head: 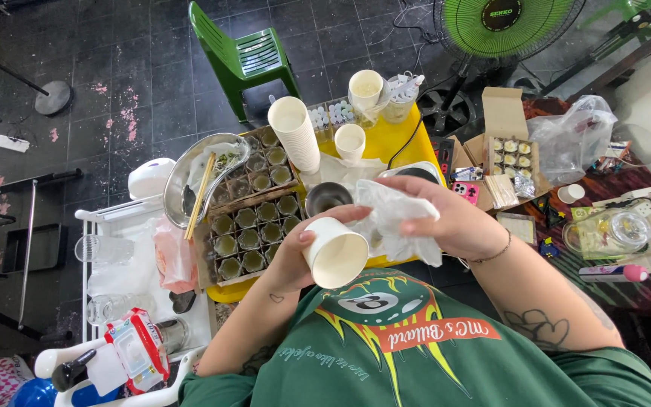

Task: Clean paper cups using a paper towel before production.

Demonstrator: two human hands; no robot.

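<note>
My left hand (293,255) is closed around a white paper cup (336,258), tilted so its open mouth faces me, just above my chest. My right hand (450,218) grips a crumpled white tissue (389,218) right beside the cup's rim; a thin bracelet sits on that wrist. Just beyond the two hands stands a small metal cup (328,197) on the yellow tray (397,136). A tall stack of white paper cups (295,134) leans further back.
Cardboard trays of several small cups with green filling (254,226) lie to the left, beside a metal bowl with chopsticks (203,181). An open box of small cups (512,154), a plastic bag (573,136) and a glass jar (613,230) sit right. A fan (502,26) and green chair (244,56) stand beyond.
</note>
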